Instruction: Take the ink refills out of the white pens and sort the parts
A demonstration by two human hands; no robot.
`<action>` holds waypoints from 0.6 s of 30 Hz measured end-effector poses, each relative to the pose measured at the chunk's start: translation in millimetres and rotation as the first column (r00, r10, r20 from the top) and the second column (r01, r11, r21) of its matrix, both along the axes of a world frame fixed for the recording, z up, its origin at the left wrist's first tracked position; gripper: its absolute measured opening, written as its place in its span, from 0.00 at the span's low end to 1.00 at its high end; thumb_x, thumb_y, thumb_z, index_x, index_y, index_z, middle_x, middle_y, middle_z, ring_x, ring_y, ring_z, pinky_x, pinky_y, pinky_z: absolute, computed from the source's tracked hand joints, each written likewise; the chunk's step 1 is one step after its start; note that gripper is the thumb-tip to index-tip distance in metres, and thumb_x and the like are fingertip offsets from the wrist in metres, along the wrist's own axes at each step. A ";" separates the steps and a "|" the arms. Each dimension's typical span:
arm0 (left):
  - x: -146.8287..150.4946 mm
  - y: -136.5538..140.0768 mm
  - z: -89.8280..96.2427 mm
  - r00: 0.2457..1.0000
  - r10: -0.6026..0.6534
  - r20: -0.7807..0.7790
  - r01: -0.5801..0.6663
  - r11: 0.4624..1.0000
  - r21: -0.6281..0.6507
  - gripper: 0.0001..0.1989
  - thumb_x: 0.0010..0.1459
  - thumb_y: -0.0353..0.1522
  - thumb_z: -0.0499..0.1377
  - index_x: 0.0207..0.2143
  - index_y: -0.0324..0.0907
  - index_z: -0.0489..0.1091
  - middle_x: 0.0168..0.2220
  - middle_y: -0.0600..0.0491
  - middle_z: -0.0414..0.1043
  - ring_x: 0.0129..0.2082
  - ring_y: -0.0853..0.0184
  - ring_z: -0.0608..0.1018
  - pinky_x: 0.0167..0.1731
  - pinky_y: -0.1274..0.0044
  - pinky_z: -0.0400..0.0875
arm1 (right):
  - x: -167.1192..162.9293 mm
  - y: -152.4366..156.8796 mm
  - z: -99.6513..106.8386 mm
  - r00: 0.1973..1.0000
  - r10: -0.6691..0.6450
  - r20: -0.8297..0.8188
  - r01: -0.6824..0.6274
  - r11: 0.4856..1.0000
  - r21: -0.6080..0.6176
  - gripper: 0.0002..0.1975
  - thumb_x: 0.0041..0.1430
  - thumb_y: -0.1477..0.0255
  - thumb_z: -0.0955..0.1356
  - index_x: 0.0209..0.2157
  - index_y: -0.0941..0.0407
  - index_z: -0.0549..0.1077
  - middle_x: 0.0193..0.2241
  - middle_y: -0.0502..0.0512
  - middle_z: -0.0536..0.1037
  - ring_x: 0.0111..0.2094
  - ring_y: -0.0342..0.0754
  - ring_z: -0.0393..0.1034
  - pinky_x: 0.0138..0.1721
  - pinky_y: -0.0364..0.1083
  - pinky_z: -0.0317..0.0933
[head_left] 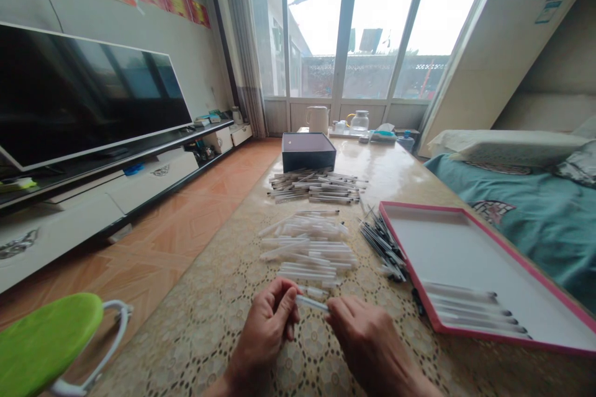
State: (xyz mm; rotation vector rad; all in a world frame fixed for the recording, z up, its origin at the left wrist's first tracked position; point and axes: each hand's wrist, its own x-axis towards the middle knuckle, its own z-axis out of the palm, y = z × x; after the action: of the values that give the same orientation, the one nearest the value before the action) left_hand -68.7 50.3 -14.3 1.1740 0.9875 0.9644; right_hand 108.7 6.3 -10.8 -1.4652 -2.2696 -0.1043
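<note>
Between my two hands, low over the table's near part, is a slim whitish pen. My left hand pinches one end between thumb and fingers. Closed round the other end is my right hand, which hides that tip. Just beyond lies a pile of clear pen barrels. Farther back is a heap of thin pen refills with dark ends. Dark pen caps are bunched to the right. Several pens with dark ends lie side by side in a pink-rimmed tray.
A dark box stands behind the heaps. At the table's far end are a beige kettle, a glass pot and a tissue pack. A green-seated stool is at left, a bed at right.
</note>
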 end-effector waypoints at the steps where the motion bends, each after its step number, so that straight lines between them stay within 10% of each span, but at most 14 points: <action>1: 0.2 -0.4 -0.3 1.000 -0.007 0.002 0.007 1.000 0.004 0.13 0.55 0.41 0.56 0.29 0.40 0.65 0.17 0.61 0.63 0.12 0.79 0.61 0.12 0.85 0.53 | -0.3 -0.2 -0.5 1.000 0.000 0.011 0.000 1.000 0.031 0.08 0.62 0.74 0.59 0.29 0.53 0.65 0.22 0.49 0.71 0.23 0.46 0.64 0.24 0.43 0.46; 18: 6.5 -7.3 5.4 0.998 -0.064 -0.011 0.064 0.996 0.057 0.12 0.55 0.40 0.57 0.27 0.39 0.63 0.17 0.61 0.61 0.14 0.79 0.60 0.14 0.85 0.53 | 4.3 -2.0 0.4 0.955 -0.075 -0.285 -0.044 0.920 -0.389 0.17 0.64 0.65 0.56 0.23 0.55 0.62 0.20 0.48 0.71 0.23 0.41 0.65 0.25 0.39 0.52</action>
State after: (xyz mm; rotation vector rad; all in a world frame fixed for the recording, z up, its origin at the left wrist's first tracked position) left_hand -62.2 43.0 -8.9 1.2515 0.9289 0.9427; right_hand 113.0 4.4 -10.4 -1.5653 -2.1068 0.5628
